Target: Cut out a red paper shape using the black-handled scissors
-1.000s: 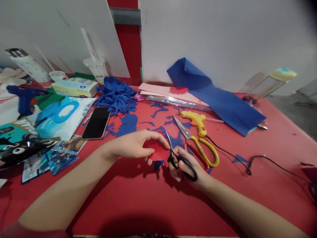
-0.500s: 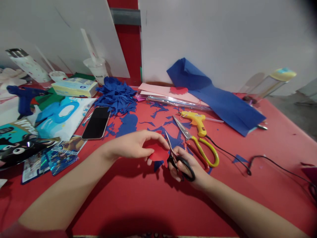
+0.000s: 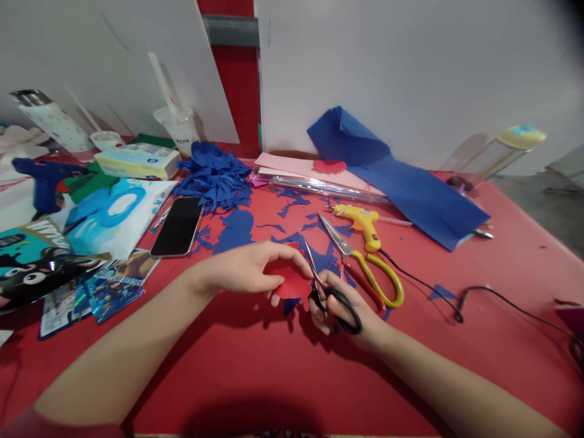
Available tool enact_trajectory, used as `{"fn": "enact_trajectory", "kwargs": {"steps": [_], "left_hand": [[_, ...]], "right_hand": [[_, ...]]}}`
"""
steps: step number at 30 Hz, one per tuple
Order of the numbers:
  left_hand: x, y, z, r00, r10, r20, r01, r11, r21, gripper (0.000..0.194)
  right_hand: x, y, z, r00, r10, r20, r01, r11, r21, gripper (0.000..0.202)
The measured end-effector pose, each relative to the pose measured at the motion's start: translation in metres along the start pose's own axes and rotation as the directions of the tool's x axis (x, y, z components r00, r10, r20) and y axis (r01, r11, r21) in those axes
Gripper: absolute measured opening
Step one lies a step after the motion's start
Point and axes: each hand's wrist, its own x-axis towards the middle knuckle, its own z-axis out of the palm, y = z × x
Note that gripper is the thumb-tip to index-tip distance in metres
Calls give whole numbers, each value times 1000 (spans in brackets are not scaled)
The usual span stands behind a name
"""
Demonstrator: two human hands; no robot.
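Note:
Between the thumb and fingers of my left hand (image 3: 249, 267) is a piece of red paper (image 3: 293, 283), its edge partly covered by the fingers. My right hand (image 3: 344, 307) grips small black-handled scissors (image 3: 345, 309), with fingers in the loops. Their narrow blades point up and away, beside the right edge of the red paper, close to my left fingertips. Blue paper scraps (image 3: 235, 230) lie on the red table (image 3: 255, 377) around and beyond the hands.
Larger yellow-and-red-handled scissors (image 3: 376, 281) and a yellow glue gun (image 3: 360, 222) with its black cord lie right. Behind are blue cloth-like sheets (image 3: 406, 188) and a blue shredded pile (image 3: 214, 176). A phone (image 3: 177, 228), wipes pack (image 3: 121, 213) and cup (image 3: 180, 129) stand left.
The red paper has turned slightly in my left hand. My right hand and the black-handled scissors have shifted very little.

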Motion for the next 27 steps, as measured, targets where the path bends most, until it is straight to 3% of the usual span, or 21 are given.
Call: {"fn": "enact_trajectory", "kwargs": {"steps": [12, 27], "left_hand": [[0, 0, -2, 999, 12, 46, -11, 1000, -14, 47], [-2, -4, -6, 995, 11, 94, -11, 1000, -3, 50]], "right_hand": [[0, 1, 0, 1000, 15, 13, -16, 998, 56, 39], [1, -2, 1, 999, -5, 31, 5, 1000, -8, 41]]}}
